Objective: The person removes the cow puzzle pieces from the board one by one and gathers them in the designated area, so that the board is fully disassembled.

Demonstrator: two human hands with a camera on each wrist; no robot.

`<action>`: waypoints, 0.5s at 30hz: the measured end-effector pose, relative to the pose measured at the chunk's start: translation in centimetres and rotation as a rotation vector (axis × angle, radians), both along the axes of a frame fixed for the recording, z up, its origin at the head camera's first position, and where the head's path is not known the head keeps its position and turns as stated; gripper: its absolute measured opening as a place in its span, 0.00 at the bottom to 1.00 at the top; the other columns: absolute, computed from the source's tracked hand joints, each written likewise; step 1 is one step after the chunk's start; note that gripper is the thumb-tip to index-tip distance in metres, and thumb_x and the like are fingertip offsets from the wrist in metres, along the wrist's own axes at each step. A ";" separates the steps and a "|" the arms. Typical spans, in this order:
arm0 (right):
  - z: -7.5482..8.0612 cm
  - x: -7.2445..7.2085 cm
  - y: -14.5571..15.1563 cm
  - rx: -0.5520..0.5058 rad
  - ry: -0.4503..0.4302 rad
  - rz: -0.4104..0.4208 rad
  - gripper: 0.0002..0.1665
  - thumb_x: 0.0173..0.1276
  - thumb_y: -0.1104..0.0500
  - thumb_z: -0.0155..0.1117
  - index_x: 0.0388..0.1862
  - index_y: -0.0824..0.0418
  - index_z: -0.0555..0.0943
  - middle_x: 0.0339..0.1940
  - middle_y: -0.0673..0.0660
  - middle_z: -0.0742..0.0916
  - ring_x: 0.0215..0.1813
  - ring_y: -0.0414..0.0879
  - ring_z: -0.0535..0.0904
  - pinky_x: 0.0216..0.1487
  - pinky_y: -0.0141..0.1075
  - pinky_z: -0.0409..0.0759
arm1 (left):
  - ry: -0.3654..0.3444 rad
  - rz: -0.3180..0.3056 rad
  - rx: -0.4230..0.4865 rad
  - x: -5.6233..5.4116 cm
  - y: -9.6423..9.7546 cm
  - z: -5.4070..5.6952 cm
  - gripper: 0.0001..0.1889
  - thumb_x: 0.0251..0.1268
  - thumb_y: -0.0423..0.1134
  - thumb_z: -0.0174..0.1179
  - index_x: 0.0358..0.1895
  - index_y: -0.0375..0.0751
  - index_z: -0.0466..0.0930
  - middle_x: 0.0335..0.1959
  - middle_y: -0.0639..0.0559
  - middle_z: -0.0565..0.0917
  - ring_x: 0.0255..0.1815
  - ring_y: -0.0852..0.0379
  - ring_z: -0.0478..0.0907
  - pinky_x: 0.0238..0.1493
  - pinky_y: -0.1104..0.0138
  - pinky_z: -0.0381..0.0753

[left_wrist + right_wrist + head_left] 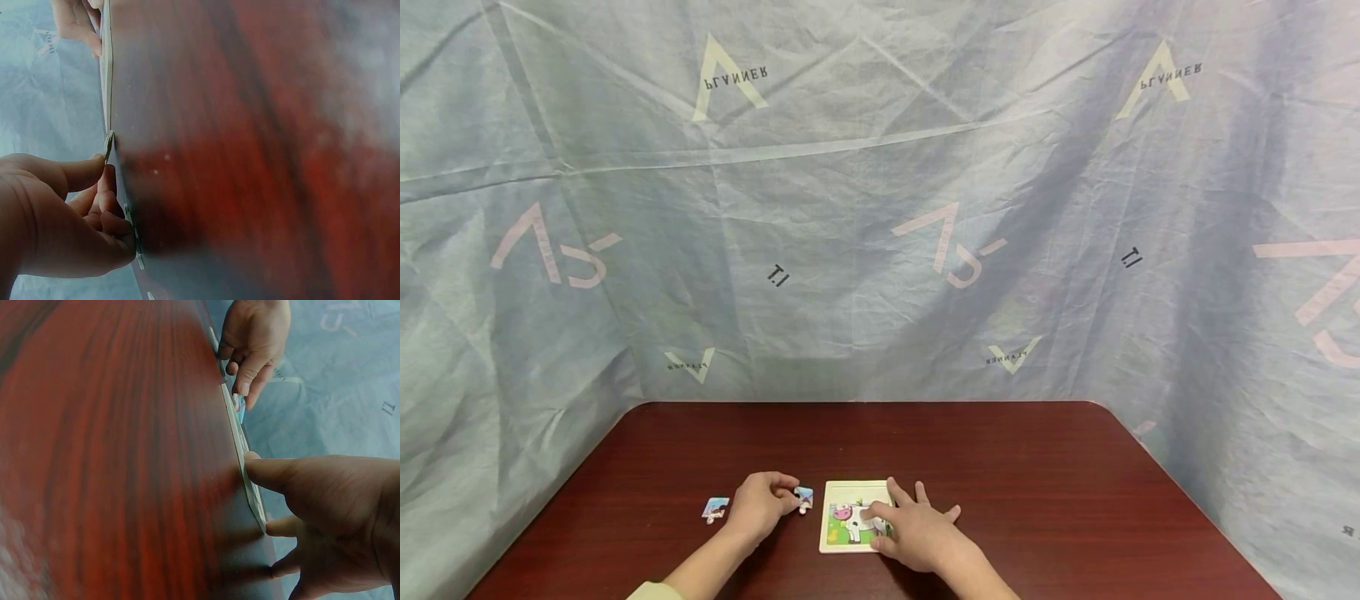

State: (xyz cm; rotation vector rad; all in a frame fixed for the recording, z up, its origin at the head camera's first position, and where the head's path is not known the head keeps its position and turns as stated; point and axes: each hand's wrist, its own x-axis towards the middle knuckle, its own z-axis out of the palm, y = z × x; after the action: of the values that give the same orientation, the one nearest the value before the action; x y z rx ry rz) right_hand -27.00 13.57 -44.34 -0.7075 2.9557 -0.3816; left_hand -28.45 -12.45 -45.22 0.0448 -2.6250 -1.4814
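My left hand pinches a small jigsaw puzzle piece with blue and pink printing between thumb and fingers, just left of the puzzle board. In the left wrist view the same piece appears edge-on at the fingertips. The puzzle board lies flat, with a cream frame and a cow picture on green. My right hand rests on its right side with fingers spread; the thumb and a finger touch the board, and the hand covers part of the picture.
Another blue puzzle piece lies left of my left hand. In the left wrist view a thin piece shows edge-on beside the hand. The dark red table extends to a grey printed cloth hanging behind and at both sides.
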 end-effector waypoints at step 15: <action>0.0 0.0 0.1 0.001 -0.020 0.002 0.22 0.71 0.42 0.66 0.62 0.35 0.78 0.78 0.61 0.67 0.72 0.77 0.62 0.45 0.85 0.58 | 0.052 0.028 -0.120 0.1 -0.3 0.2 0.13 0.53 0.24 0.72 0.43 0.29 0.85 0.25 0.53 0.78 0.27 0.57 0.73 0.31 0.62 0.73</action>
State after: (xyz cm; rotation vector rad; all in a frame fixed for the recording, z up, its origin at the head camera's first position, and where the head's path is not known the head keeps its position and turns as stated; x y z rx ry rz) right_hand -27.02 13.65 -44.32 -0.7022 2.9363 -0.3853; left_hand -28.39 -12.76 -45.05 0.0310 -2.6536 -1.2960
